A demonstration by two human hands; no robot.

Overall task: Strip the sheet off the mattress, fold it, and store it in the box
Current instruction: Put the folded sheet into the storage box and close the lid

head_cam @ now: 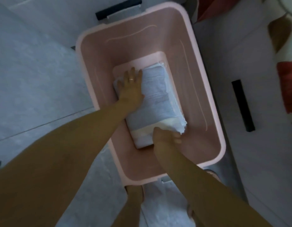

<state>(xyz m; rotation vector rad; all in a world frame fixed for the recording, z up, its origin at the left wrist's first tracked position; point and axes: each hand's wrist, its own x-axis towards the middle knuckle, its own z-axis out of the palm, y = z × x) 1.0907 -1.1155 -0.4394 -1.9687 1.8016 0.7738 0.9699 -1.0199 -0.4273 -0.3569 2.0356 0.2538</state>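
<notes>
Folded sheet point(156, 102) lies in pink box point(205, 89), mid-frame; left hand point(131, 86) presses flat, right hand point(165, 139) grips its near end

Open-topped box point(199, 95), walls around sheet point(158, 95)

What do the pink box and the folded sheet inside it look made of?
The pink box: likely moulded plastic, smooth, slightly glossy, judging by rounded rim and streaky highlights on the walls. The folded sheet: soft matt fabric, whitish; layered edges and creases show.
</notes>
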